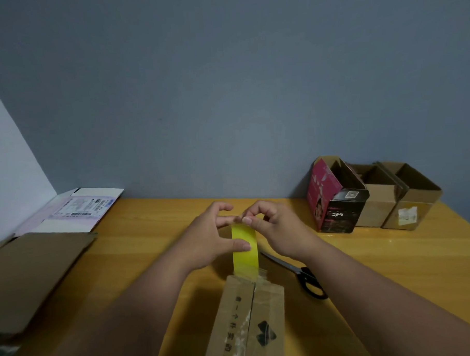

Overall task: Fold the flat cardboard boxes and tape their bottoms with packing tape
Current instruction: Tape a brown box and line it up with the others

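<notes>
A folded brown cardboard box (245, 325) stands at the bottom centre, its closed flaps facing up with black print and a centre seam. A yellow roll of packing tape (245, 254) stands on edge just beyond the box's far end. My left hand (217, 237) grips the roll, thumb pressed on its face. My right hand (273, 227) pinches at the top of the roll with thumb and forefinger, where the tape's end lies. A clear strip of tape reaches from the roll onto the box's far edge.
Black-handled scissors (300, 274) lie on the wooden table (140, 260) right of the box. Three folded boxes stand at the back right: a dark red one (334, 203) and two brown ones (407, 200). Flat cardboard (36, 275) and a white flattened box (76, 209) lie at the left.
</notes>
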